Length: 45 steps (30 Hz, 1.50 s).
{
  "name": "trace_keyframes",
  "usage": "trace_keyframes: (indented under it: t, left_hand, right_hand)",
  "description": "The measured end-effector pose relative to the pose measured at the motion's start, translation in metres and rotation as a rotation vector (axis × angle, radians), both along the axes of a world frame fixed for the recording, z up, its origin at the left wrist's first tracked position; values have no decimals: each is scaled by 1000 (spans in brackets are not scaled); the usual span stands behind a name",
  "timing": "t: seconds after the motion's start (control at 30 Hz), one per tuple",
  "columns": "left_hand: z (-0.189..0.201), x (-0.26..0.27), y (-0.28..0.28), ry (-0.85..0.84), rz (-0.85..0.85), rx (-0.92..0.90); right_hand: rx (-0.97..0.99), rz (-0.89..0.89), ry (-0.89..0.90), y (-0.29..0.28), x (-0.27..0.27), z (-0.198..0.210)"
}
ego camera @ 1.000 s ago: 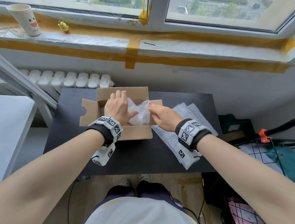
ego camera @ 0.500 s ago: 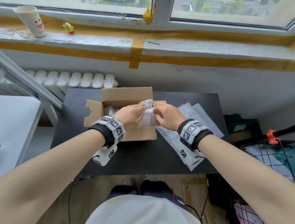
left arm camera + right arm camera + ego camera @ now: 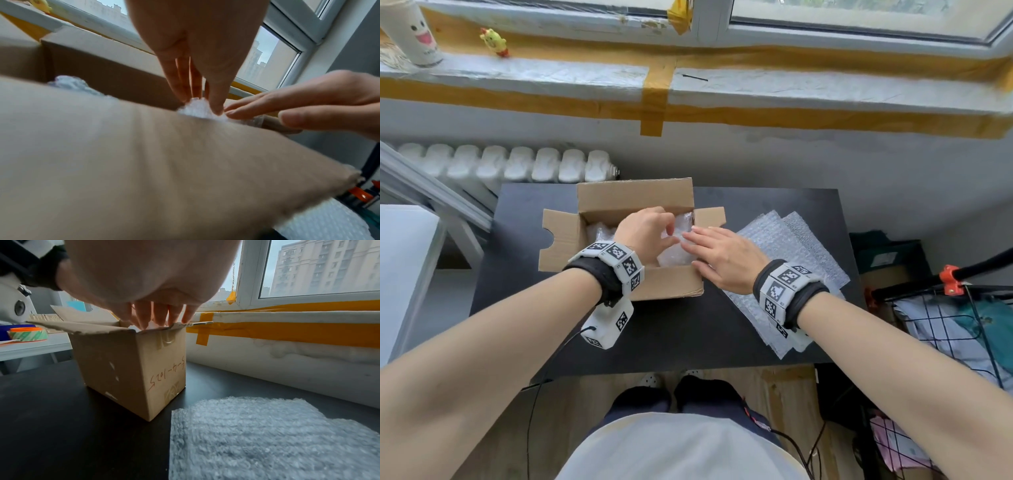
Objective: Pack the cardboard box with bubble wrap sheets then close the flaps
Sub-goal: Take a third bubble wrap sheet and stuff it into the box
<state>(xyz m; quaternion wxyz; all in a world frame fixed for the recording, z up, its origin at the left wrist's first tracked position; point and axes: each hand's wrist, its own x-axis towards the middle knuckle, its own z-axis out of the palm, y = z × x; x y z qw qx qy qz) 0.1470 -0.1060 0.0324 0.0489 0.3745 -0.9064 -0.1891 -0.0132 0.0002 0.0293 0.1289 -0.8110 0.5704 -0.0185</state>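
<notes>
An open cardboard box (image 3: 671,286) stands on the black table (image 3: 688,335), its flaps spread outward. A crumpled bubble wrap sheet (image 3: 674,255) fills the box's right half, and more wrap (image 3: 601,233) shows at its left. My left hand (image 3: 669,229) reaches down into the box; in the left wrist view its straight fingers (image 3: 193,91) and thumb press on the wrap (image 3: 197,108). My right hand (image 3: 698,248) lies flat on the same wrap at the box's right rim, fingers (image 3: 160,319) straight. A stack of flat bubble wrap sheets (image 3: 784,260) lies right of the box.
A radiator (image 3: 510,164) and a taped windowsill with a paper cup (image 3: 410,34) are behind the table. A white table at the left holds a tape roll (image 3: 27,334). A wire basket (image 3: 945,325) with an orange clamp stands at the right.
The left hand moved from the box's back to the wrap on its right side and pushes it down. The right hand's fingers flattened over the wrap, which sits lower.
</notes>
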Motion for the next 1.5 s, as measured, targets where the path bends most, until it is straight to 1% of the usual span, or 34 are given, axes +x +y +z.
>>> trace_keyframes:
  t: [0.1,0.2,0.3,0.37,0.4,0.47,0.53,0.63,0.77,0.87,0.93,1.0,1.03,1.07,1.17,1.3,1.4,1.5]
  left_hand:
    - [0,13,4,98,-103,-101]
    - [-2,26,10,97,-197,-108]
    - [2,28,13,-45,-223,-59]
    - [1,25,12,-184,-218,15]
    - [2,23,12,-267,-244,55]
    - [0,17,15,-404,-303,90]
    - [-2,13,18,-487,-319,103]
    - [-3,6,21,-542,-326,144]
    - [-6,0,20,-589,-324,241]
    - [-7,2,19,-579,-343,272]
    - [-7,10,19,-457,-329,252]
    - [-7,22,20,-266,-279,160]
    - [-7,28,19,-213,-248,117]
    - [-7,34,19,-212,-214,94]
    - [-6,51,15,-313,-74,54]
    - [1,65,11,-409,109,-93]
    - [3,71,12,-489,109,-68]
    - [1,73,11,-469,85,-2]
  right_hand:
    - [4,10,27,-4,-2,-3]
    - [-5,14,70,-11,-3,-7]
    - [-47,-35,76,-18,-2,-11]
    - [-39,-69,67,-22,1,-15]
    - [-34,-75,75,-23,2,-16]
    - [-22,-71,110,-27,4,-16]
    - [-10,-70,154,-32,5,-16]
    - [-27,-76,172,-34,8,-20]
    - [-121,-55,192,-30,8,-22]
    - [-144,-27,181,-32,7,-16]
    - [-156,8,211,-32,7,-13]
    - [-150,18,223,-30,8,-11]
    - [-153,21,227,-30,9,-10]
    - [-157,25,228,-31,10,-10]
    - [-104,41,249,-34,14,-8]
    - [-75,42,281,-42,18,-9]
    - [-12,58,340,-48,24,-10]
    - [49,62,405,-54,29,-10]
